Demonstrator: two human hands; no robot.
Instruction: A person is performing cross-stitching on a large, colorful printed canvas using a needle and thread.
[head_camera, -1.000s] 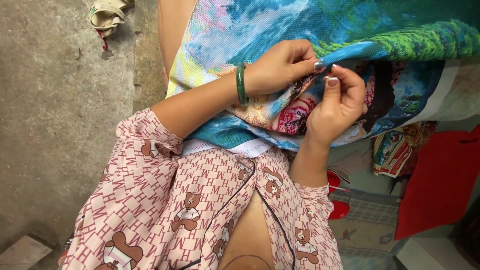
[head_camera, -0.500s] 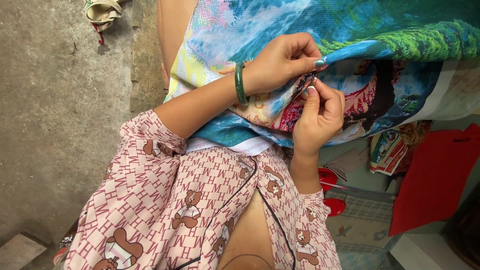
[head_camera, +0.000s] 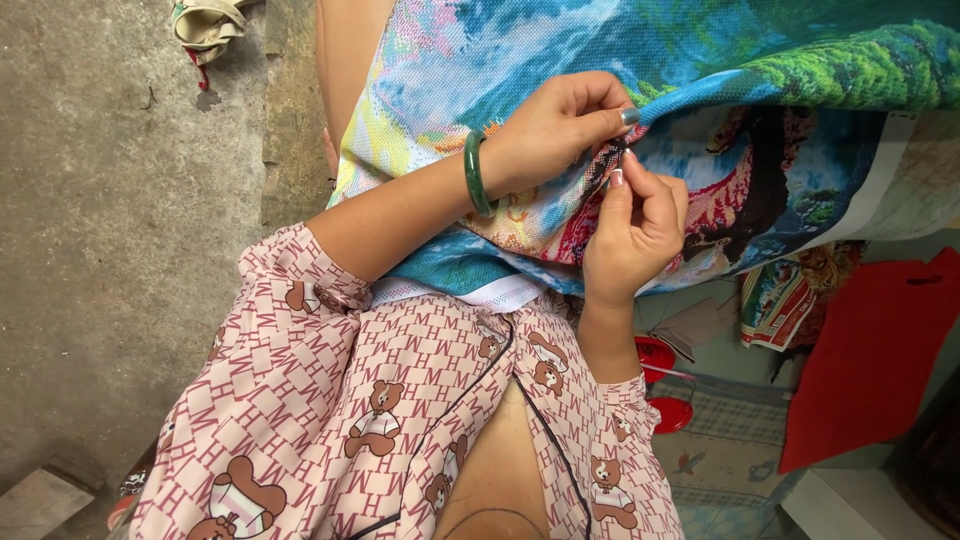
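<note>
A large cross-stitch cloth (head_camera: 700, 60), blue, green and pink, lies over my lap and folds back on itself. My left hand (head_camera: 555, 130), with a green bangle (head_camera: 474, 172) on the wrist, pinches the folded edge of the cloth from above. Just below it, my right hand (head_camera: 635, 235) has thumb and forefinger closed on the same fold, where a dark patch (head_camera: 608, 160) shows. The two hands' fingertips almost touch. Whether a needle or thread sits between the fingers is too small to tell.
I wear a pink patterned shirt with bears (head_camera: 400, 400). A bare concrete floor (head_camera: 100, 250) lies to the left, with a crumpled rag (head_camera: 205, 22) at the top. A red cloth (head_camera: 870, 350), folded printed fabrics (head_camera: 775, 300) and a small red object (head_camera: 655, 355) lie at the right.
My right hand has moved left and up along the fold until its fingertips meet my left hand's. The left hand keeps its pinch on the cloth.
</note>
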